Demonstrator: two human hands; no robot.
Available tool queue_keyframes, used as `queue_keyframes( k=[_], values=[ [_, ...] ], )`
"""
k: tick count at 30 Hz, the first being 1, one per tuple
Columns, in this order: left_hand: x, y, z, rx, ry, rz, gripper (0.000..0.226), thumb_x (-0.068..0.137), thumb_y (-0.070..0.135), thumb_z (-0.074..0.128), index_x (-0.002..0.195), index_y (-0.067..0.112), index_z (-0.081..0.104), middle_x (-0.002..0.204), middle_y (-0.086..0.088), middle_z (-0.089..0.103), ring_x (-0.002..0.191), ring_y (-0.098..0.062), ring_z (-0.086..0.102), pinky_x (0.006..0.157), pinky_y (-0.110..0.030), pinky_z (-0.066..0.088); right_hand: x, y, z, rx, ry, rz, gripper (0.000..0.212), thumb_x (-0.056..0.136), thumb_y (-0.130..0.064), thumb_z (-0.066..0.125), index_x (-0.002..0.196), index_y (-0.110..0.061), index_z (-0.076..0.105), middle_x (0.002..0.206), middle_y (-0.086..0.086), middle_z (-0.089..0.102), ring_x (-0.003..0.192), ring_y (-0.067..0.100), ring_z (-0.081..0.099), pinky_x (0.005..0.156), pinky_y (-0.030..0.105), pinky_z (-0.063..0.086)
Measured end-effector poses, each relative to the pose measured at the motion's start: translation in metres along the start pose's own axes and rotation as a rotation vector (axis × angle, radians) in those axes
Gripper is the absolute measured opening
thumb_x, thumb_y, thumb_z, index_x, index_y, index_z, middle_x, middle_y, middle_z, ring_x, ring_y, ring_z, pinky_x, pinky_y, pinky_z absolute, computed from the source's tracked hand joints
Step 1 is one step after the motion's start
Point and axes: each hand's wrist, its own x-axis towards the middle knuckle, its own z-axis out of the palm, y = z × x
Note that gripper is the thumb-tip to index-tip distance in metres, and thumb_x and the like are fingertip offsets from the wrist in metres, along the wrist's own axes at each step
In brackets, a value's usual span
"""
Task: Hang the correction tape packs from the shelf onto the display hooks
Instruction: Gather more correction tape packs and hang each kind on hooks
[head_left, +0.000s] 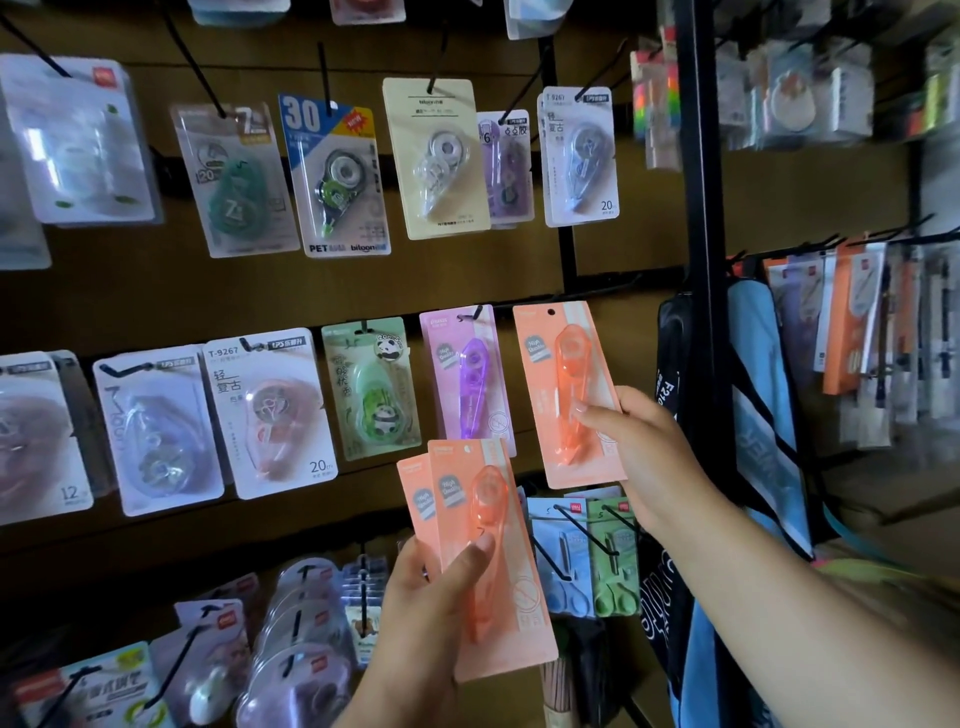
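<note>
A brown pegboard wall (467, 270) carries hanging stationery packs. The right hand (636, 447) pinches one orange correction tape pack (563, 384) beside a purple pack (467, 374). The left hand (431, 587) grips two more orange packs (483, 525) below.

Bare board gap right of purple pack (467, 379), black post (701, 260) beyond

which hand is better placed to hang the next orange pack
Right. The right hand holds one orange pack raised beside the purple pack; the left hand holds a lower stack.
</note>
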Motion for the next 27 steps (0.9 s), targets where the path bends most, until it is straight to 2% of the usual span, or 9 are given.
queue_keyframes(
  k=[6, 12, 17, 22, 27],
  values=[
    [-0.001, -0.001, 0.001, -0.015, 0.001, -0.014, 0.031, 0.084, 0.023, 0.072, 0.113, 0.015, 0.061, 0.090, -0.008, 0.078, 0.076, -0.027, 0.076, 0.055, -0.037, 0.059, 0.007, -0.015, 0.002, 0.030, 0.057, -0.051, 0.011, 0.083, -0.018, 0.069, 0.093, -0.015, 0.068, 0.089, 0.002, 0.075, 0.090, 0.024, 0.071, 0.083, 0.042, 0.055],
    [0.001, -0.002, 0.002, -0.025, -0.016, -0.005, 0.034, 0.083, 0.024, 0.072, 0.114, 0.016, 0.061, 0.098, -0.012, 0.077, 0.085, -0.032, 0.075, 0.072, -0.048, 0.061, 0.010, -0.018, 0.007, 0.013, 0.047, 0.017, 0.010, 0.084, -0.018, 0.068, 0.094, -0.013, 0.069, 0.090, 0.001, 0.075, 0.091, 0.022, 0.070, 0.088, 0.042, 0.053],
    [0.003, -0.004, 0.002, -0.031, -0.019, 0.001, 0.035, 0.082, 0.024, 0.073, 0.114, 0.016, 0.062, 0.099, -0.012, 0.077, 0.089, -0.034, 0.074, 0.079, -0.053, 0.060, 0.012, -0.016, 0.012, 0.050, 0.032, 0.025, 0.008, 0.084, -0.018, 0.068, 0.092, -0.016, 0.069, 0.088, 0.000, 0.076, 0.087, 0.020, 0.072, 0.071, 0.033, 0.053],
    [0.006, -0.004, 0.001, -0.032, -0.013, 0.000, 0.033, 0.083, 0.025, 0.072, 0.113, 0.016, 0.062, 0.096, -0.010, 0.078, 0.083, -0.031, 0.076, 0.067, -0.045, 0.061, 0.030, -0.013, 0.018, -0.023, 0.043, 0.107, 0.007, 0.086, -0.022, 0.067, 0.092, -0.018, 0.066, 0.087, 0.000, 0.074, 0.080, 0.017, 0.071, 0.063, 0.028, 0.051],
    [0.007, 0.000, 0.003, -0.003, -0.006, 0.024, 0.031, 0.085, 0.026, 0.071, 0.113, 0.015, 0.062, 0.097, -0.009, 0.077, 0.079, -0.026, 0.076, 0.057, -0.035, 0.059, 0.049, -0.002, 0.024, -0.176, 0.099, 0.254, 0.033, 0.081, -0.038, 0.072, 0.098, -0.012, 0.062, 0.091, 0.006, 0.071, 0.076, 0.019, 0.066, 0.055, 0.026, 0.047]
  ],
)
